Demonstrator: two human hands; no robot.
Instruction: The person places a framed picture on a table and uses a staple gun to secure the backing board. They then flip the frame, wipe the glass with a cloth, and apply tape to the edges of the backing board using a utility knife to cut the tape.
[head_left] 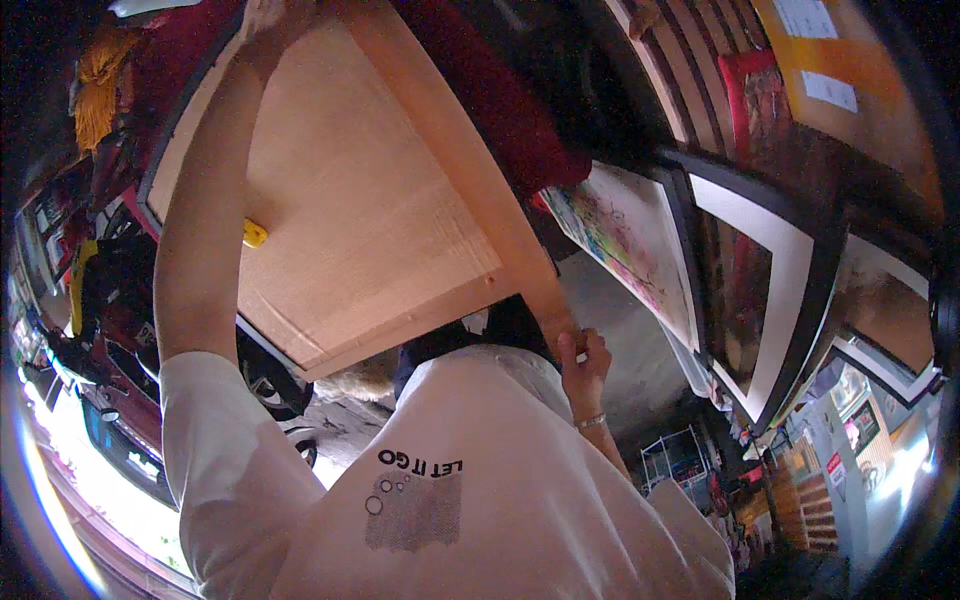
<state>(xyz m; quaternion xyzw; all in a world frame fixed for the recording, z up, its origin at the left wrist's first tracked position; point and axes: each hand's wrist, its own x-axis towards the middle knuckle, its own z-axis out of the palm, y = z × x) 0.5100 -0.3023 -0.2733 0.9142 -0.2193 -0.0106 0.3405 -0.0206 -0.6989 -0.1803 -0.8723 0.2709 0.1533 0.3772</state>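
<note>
A large framed backing board (360,170) lies before me, tan and flat, with a thin dark edge at its left. A wide strip of brown paper tape (440,140) runs along its right side and extends past the near right corner. The strip's loose near end is pinched between the fingers of my right hand (585,372). Another brown strip (400,325) covers the near edge. My left arm reaches across the board to its far end, where my left hand (275,25) touches it; the picture's edge cuts off the fingers. A small yellow object (254,234) on the board is partly behind my left forearm.
Right of the board stand a colourful picture (635,245) and several dark frames with white mats (760,260). Dark red cloth (500,100) lies under the board. Parked motorbikes (110,300) are at the left. A wire rack (675,455) stands at the lower right.
</note>
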